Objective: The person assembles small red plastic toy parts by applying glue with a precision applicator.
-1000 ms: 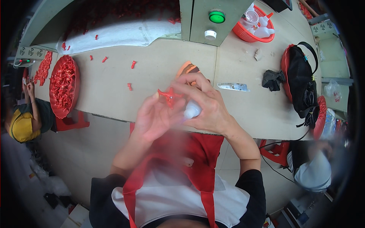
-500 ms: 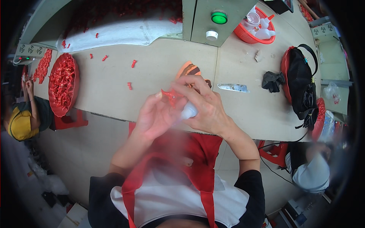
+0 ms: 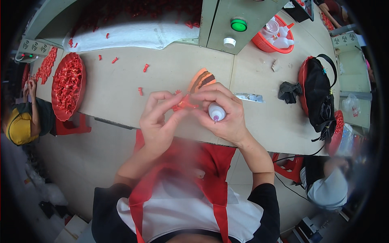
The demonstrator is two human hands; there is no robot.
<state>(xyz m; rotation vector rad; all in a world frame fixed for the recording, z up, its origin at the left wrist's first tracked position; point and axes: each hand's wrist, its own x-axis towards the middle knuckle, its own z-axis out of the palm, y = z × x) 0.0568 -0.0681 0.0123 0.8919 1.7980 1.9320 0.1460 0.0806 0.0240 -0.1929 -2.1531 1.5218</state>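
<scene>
My left hand [image 3: 157,118] pinches a small glossy red plastic figure [image 3: 185,104] between thumb and fingers, above the near part of the table. In my right hand [image 3: 231,115] a small white squeeze bottle [image 3: 216,111] is tucked against the palm, its thin purple tip pointing down toward me. The right thumb and forefinger reach to the figure's right side; whether they touch it is hard to tell. Just beyond my hands lies an orange and brown striped wedge-shaped piece [image 3: 201,79], partly covered by the right fingers. Several small red figures [image 3: 146,67] lie loose to the left.
A red tray [image 3: 83,91] heaped with red figures stands at left. Behind is a grey-green machine [image 3: 247,12] with a white cloth [image 3: 121,42]. At right are a blade-like metal strip [image 3: 250,97], a red basket [image 3: 288,49], a dark cloth [image 3: 289,92] and a black bag [image 3: 318,85]. People sit on both sides.
My hands have moved slightly apart, showing the red figure more plainly. The bottle has turned in my right hand, so its purple tip now shows. The whole view has shifted a little.
</scene>
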